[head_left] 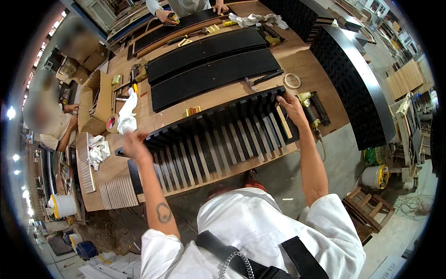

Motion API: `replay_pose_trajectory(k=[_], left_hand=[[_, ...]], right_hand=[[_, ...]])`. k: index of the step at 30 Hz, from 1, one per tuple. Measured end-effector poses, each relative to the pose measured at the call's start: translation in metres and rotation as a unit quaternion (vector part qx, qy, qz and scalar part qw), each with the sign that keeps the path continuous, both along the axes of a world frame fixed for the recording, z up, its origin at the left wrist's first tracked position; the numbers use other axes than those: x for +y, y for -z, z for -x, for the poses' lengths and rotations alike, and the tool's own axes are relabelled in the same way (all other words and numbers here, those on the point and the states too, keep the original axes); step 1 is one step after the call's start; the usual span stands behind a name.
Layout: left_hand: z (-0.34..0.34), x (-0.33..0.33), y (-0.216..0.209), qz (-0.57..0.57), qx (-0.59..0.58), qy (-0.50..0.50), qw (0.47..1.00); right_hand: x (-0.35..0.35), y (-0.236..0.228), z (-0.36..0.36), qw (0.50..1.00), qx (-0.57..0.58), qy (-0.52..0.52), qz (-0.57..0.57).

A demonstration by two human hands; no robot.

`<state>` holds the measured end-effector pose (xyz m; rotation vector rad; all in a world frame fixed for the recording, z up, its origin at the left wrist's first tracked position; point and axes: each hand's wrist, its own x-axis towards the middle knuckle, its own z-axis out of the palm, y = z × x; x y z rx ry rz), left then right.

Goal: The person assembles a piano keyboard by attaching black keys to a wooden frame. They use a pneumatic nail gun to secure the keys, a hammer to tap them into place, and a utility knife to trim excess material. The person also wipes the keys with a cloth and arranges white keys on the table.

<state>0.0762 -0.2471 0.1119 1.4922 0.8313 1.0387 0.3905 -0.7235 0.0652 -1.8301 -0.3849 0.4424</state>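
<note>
A black slatted panel [211,114] stands tilted along the near side of the worktable, its row of black ribs turned toward me. My right hand [292,109] is closed around its right end, thumb near the top corner. At its left end my left hand [135,145] is smeared by motion, so its fingers cannot be read. Beneath and in front of the panel, pale wooden slats [217,151] lie side by side along the table's near edge. A hammer [253,83] and a tape roll [292,81] lie just beyond my right hand.
Two black boards [216,79] lie behind the panel. A nail gun [307,106] with a hose is at the right, a cardboard box [88,108] and white cloth [127,114] at the left. Black panels [355,88] stand at the right. Across the table a co-worker's hand [165,17] holds something yellow.
</note>
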Motion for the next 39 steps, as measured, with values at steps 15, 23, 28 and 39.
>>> replay_pose_trajectory(k=[15, 23, 28, 39], left_hand=[[0.114, 0.131, 0.096, 0.059, 0.075, -0.064, 0.993], [0.120, 0.121, 0.057, 0.172, 0.240, -0.129, 0.947], [0.153, 0.123, 0.107, 0.092, 0.298, -0.102, 0.945], [0.189, 0.113, 0.105, -0.050, 0.509, -0.045, 0.858]], right_hand=[[0.035, 0.035, -0.017, 0.989, 0.041, 0.119, -0.074], [0.041, 0.020, 0.003, 0.970, 0.047, 0.120, 0.206], [0.021, 0.074, 0.015, 0.953, 0.007, 0.139, 0.270], [0.040, 0.084, 0.042, 0.941, -0.044, 0.152, 0.299]])
